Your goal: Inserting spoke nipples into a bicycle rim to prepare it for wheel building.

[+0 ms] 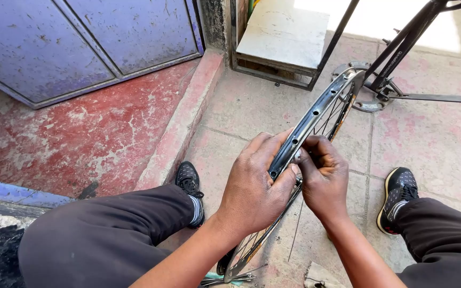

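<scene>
- Seated person, knees spread, a bare bicycle wheel rim (316,114) held upright between the legs, running from 7 o'clock low in the frame up to 1 o'clock
- Left hand (254,189) wraps the rim from the 9 o'clock side, fingers closed over its outer edge, steadying it
- Right hand (324,178) sits at 3 o'clock of the rim, fingers (306,156) pinched together at the rim's inner channel; something small may be nipped there, too small to tell what
- The two hands are close together, nearly touching, both clamped on the same short stretch of rim
- Spokes (331,120) show inside the rim; spoke holes show along the channel
- Step in hand, by my reading: working one spoke fitting at a hole in the rim, lacing or tightening
- Next move seems to call for a firm left-hand hold against twisting, and a fine turn or push from the right fingertips square to the hole; then the rim shifted round to the neighbouring hole
- Loose spokes (228,278) lie on the paving at 6 o'clock
- Bicycle frame (401,48) with a spring stands at 1 o'clock, well apart from the hands
- Black shoes: left shoe (190,184) at 8 o'clock of the hands, right shoe (398,194) at 3 o'clock
- Blue metal door (81,42) at 10 o'clock above a red step (81,138)
</scene>
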